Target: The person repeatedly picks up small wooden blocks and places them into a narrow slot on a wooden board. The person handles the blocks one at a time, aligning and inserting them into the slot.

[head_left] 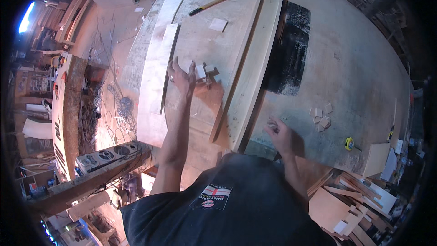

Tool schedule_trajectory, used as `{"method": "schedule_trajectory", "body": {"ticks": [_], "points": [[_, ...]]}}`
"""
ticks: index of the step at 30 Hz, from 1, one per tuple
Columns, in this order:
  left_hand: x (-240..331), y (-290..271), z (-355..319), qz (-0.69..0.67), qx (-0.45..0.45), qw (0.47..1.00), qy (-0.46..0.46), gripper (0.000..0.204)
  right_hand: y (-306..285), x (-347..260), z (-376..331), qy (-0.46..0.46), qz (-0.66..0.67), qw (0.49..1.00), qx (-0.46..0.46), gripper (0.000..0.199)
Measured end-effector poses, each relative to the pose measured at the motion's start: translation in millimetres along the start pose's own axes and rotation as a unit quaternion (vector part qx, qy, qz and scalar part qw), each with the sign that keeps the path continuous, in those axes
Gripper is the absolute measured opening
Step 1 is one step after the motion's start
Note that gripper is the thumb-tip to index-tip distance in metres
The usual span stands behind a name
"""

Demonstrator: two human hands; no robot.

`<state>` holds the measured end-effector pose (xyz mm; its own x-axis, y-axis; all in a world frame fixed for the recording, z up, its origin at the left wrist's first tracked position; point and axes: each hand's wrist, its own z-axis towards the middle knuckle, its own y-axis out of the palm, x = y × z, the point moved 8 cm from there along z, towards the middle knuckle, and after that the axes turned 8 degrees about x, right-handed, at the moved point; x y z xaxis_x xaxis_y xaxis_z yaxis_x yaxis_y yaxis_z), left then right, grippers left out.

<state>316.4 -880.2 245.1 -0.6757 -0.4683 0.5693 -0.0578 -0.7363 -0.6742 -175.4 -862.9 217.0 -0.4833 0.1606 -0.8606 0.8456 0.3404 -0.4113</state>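
The left hand (182,78) is stretched way out over the big plywood sheet (205,41), palm open and fingers spread loose, not gripping anything. It's hovering right beside a small cluster of little wood blocks (205,72) that sit on the sheet, with the thumb side closest to them; whether a fingertip is actually touching the nearest block is hard to tell, it's just too small. The right hand (278,133) is much closer to the body, resting near the front edge of the grey worktable (355,64) with the fingers curled in. It looks like there might be something tiny pinched in the fingertips, but it's blurry, so I can't say for sure whether it's holding anything. Just left of the left hand there's a long narrow wood strip (163,64) lying lengthwise on the sheet. Further up the sheet a hammer (212,3) with a light handle lies flat, and a small square offcut (218,24) sits just below it. Over on the worktable, to the right of the right hand, there's another little pile of square blocks (321,117), and a yellow tape measure (349,144) near the table's edge.
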Motion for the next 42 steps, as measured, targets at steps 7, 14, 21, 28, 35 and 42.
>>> {"method": "schedule_trajectory", "body": {"ticks": [7,14,21,28,35,42], "points": [[68,170,84,0.074,-0.236,0.969,0.021,0.090,-35,18,22,0.009,0.003,0.999,0.036,0.051],[96,208,105,0.121,-0.206,0.971,-0.023,0.082,-86,40,40,0.036,-0.018,0.995,0.090,0.043],[169,99,-12,-0.278,-0.236,0.928,0.074,0.073,-69,-34,92,-0.150,-0.004,0.976,0.160,0.057],[235,43,-108,-0.312,-0.436,0.826,0.175,0.075,-64,-114,110,-0.218,-0.068,0.973,0.037,0.089],[236,53,-130,-0.302,-0.513,0.786,0.169,0.087,-59,-75,119,-0.171,-0.120,0.977,-0.032,0.089],[230,70,-174,-0.392,-0.509,0.765,-0.046,0.102,-56,-64,130,-0.185,-0.026,0.981,0.044,0.083]]}}
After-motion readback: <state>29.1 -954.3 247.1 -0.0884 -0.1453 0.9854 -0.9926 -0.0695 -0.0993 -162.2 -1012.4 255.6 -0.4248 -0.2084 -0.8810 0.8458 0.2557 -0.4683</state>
